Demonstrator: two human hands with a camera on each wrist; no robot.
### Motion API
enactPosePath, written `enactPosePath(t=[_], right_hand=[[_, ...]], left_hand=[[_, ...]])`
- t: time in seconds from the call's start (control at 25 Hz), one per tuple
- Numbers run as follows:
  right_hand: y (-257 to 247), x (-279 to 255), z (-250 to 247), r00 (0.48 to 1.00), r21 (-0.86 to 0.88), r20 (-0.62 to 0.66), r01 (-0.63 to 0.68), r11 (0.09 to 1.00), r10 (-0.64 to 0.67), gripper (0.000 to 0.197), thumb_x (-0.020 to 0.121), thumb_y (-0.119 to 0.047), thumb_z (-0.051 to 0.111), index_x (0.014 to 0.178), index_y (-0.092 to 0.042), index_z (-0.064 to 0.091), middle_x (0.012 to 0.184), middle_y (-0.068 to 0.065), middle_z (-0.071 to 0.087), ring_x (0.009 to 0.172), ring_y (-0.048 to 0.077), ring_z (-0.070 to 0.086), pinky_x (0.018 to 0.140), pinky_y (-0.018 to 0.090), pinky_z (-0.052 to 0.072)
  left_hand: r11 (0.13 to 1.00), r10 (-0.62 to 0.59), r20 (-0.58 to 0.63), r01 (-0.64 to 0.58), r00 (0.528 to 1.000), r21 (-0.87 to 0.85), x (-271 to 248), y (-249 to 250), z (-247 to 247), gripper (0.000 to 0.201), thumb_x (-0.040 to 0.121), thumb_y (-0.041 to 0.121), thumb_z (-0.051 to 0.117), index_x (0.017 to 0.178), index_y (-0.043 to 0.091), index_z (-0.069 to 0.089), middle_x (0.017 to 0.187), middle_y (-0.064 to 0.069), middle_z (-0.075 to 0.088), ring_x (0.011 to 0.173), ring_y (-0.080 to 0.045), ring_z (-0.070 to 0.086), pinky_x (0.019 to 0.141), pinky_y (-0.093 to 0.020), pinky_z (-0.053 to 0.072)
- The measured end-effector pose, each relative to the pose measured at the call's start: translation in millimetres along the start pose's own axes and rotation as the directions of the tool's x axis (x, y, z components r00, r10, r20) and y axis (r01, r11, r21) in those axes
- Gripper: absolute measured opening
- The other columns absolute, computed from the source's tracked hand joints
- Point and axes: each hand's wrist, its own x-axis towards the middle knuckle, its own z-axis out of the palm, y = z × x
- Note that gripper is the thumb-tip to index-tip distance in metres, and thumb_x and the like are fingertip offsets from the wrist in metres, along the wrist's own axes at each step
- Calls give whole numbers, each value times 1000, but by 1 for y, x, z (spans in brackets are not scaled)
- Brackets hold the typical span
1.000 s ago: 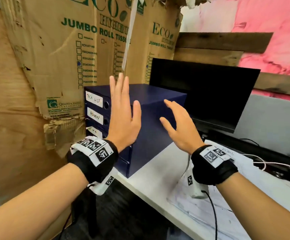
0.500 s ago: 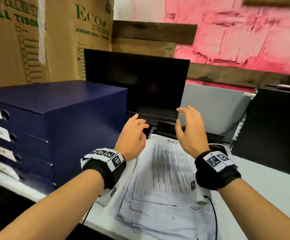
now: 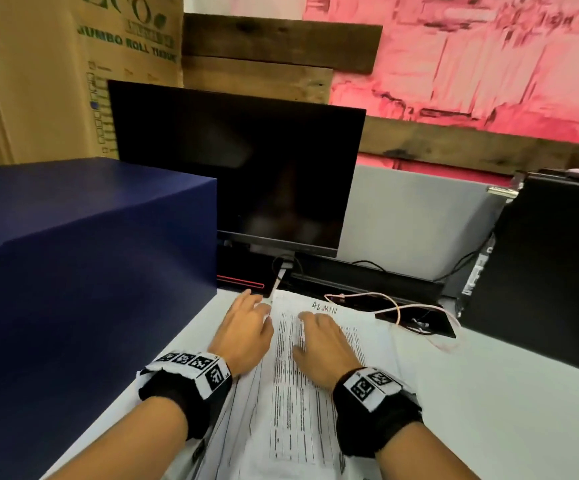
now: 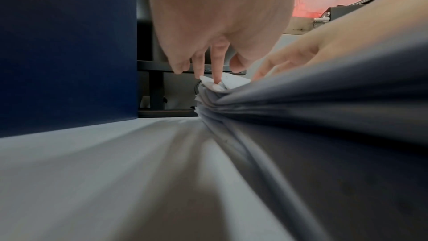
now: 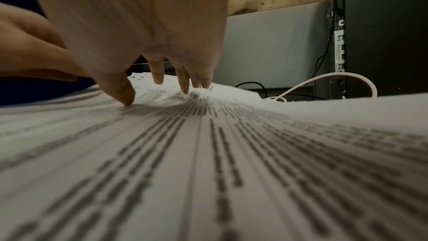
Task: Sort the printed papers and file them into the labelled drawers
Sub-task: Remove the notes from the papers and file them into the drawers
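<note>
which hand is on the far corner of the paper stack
The left hand: its fingertips press the far left corner of the paper stack, beside the blue drawer unit. The right hand rests on the printed top sheet, nearer its middle.

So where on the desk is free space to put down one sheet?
Bare desk lies right of the paper stack, in front of the black computer case. It is crowded behind the stack, with cables, and the strip beside the blue drawer unit is narrow.
</note>
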Motion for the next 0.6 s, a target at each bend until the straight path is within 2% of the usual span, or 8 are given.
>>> enactPosePath(t=[0.12,0.24,0.36,0.44,0.52,0.6], right_hand=[[2,2,2,1000,22,-23,7,1000,-6,58,93,-26,56,144,-19,28,143,7,35,134,23,31,112,32,30],[3,2,4,1000,59,-11,-14,998,15,62,90,-23,59,143,-19,27,142,7,34,135,22,31,110,32,32],[2,6,2,984,127,-154,-66,990,86,73,85,-14,63,145,-20,22,144,11,31,134,26,33,108,33,36],[2,6,-3,958,162,-238,-123,979,160,80,84,-6,64,147,-22,18,148,17,25,137,30,29,108,35,37],[2,3,-9,956,118,-223,-169,979,192,71,84,-4,63,143,-22,29,153,20,17,143,35,16,112,39,32],[2,0,-14,965,22,-166,-200,980,201,46,87,-8,61,129,-19,47,157,18,12,147,36,3,118,40,22]], left_hand=[[998,-54,25,55,998,-29,2,-3,4,33,99,34,43,127,19,54,153,-1,26,146,-15,4,118,-36,21],[1000,-15,13,15,1000,-23,-1,-3,1,19,95,35,52,109,24,58,150,1,28,143,-13,8,113,-31,26],[999,42,14,-41,999,-10,-2,1,-3,12,94,31,57,100,24,64,147,2,31,140,-14,11,109,-27,26],[997,72,17,-71,997,-35,-3,2,-5,8,91,23,60,95,25,67,144,4,34,137,-13,13,108,-25,26],[993,107,30,-105,994,-63,-4,2,-5,19,86,10,59,89,27,66,141,6,36,134,-10,14,104,-19,24],[992,101,60,-96,993,-86,-3,3,-6,28,82,2,55,83,28,65,140,8,36,132,-8,15,99,-12,22]])
